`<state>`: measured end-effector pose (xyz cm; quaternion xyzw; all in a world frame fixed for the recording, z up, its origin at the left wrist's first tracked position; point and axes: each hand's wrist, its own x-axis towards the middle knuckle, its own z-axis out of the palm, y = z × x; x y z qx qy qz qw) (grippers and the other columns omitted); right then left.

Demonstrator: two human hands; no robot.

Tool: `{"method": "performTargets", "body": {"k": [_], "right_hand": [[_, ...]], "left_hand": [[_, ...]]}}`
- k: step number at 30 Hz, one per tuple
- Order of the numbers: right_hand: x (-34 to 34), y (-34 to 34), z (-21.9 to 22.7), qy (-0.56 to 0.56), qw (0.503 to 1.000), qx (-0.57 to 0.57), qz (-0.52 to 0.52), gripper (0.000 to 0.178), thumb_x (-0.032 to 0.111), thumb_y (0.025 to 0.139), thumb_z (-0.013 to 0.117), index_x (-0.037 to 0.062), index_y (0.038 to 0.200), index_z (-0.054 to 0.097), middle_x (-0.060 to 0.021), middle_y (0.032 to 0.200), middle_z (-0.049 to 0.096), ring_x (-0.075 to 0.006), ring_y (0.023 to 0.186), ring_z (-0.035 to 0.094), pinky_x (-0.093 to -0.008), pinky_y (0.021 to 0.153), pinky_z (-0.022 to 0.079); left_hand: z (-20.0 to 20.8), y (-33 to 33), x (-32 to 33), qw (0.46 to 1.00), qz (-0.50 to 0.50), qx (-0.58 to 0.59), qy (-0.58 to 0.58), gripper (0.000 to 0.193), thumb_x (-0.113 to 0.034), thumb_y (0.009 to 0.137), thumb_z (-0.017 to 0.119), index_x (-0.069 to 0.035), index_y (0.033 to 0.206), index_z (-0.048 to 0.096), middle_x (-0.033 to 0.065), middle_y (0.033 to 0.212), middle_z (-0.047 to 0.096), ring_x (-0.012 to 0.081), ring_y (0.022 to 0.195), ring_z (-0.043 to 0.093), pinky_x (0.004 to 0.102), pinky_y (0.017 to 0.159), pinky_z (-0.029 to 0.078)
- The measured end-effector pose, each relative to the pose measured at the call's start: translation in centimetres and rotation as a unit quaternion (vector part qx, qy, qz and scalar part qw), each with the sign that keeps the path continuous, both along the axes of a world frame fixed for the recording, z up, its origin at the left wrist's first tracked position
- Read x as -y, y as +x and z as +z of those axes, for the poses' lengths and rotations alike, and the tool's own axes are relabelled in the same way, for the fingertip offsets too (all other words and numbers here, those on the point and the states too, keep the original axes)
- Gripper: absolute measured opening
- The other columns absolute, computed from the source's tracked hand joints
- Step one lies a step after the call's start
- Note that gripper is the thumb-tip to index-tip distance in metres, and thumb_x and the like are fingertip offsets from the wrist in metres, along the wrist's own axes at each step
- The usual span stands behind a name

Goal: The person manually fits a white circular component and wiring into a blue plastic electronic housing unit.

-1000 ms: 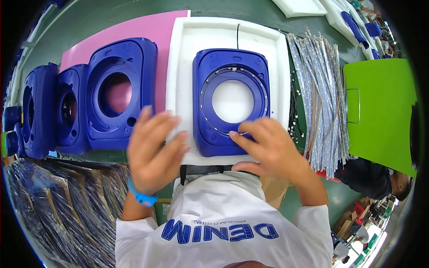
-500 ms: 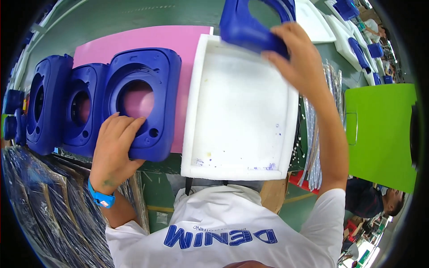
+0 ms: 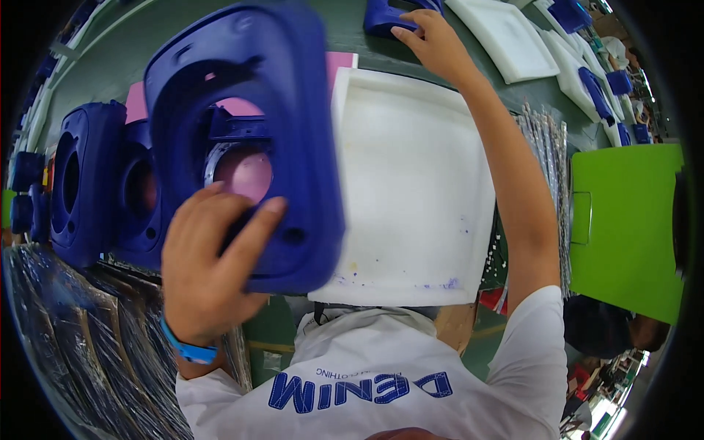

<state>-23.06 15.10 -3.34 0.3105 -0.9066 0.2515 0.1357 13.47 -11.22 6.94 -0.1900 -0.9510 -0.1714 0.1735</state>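
My left hand (image 3: 205, 271) grips the lower inner rim of a blue plastic housing (image 3: 312, 183) with a large round opening. This housing is lifted and slightly blurred, overlapping the left edge of a shallow white foam tray (image 3: 411, 183). Seen through its opening, another blue part with a round hole lies on a pink sheet (image 3: 342, 64). At the far side, my right hand (image 3: 436, 48) has its thumb and fingers on the near edge of a second blue housing (image 3: 379, 20), partly cut off by the view's edge.
Two more blue housings, one at the left (image 3: 88, 183), stand beside the lifted one. Plastic-wrapped strips (image 3: 81, 330) lie at lower left, bundled strips (image 3: 546, 161) right of the tray. A green panel (image 3: 623, 227) is farther right. White foam trays (image 3: 506, 40) sit at far right.
My left hand has raised the near housing off the pink sheet, uncovering another blue part. My right hand has carried its housing farther away and left, to the green surface beyond the tray.
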Motion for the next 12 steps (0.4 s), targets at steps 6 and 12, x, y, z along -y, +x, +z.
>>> {"method": "performTargets", "body": {"k": [6, 12], "right_hand": [[-9.0, 16.7, 6.8, -0.147, 0.987, 0.049, 0.042, 0.024, 0.017, 0.104, 0.066, 0.0013, 0.121, 0.071, -0.0128, 0.122, 0.07, -0.0258, 0.103, 0.067, -0.0334, 0.087, 0.053], [-21.1, 27.3, 5.7, 0.081, 0.97, 0.089, -0.211, 0.026, 0.014, 0.099, 0.073, 0.0021, 0.123, 0.074, -0.016, 0.123, 0.073, -0.0284, 0.113, 0.069, -0.0332, 0.098, 0.051]], "left_hand": [[-2.1, -1.5, -10.4, 0.986, -0.143, 0.079, 0.027, 0.087, -0.015, 0.062, 0.086, -0.008, 0.145, 0.062, 0.014, 0.11, 0.062, 0.0337, 0.1, 0.063, 0.0462, 0.095, 0.051], [-7.2, -1.6, -16.6, 0.963, -0.168, 0.21, -0.018, 0.081, -0.023, 0.078, 0.086, -0.009, 0.152, 0.055, 0.015, 0.106, 0.062, 0.0346, 0.098, 0.063, 0.0438, 0.091, 0.05]]}}
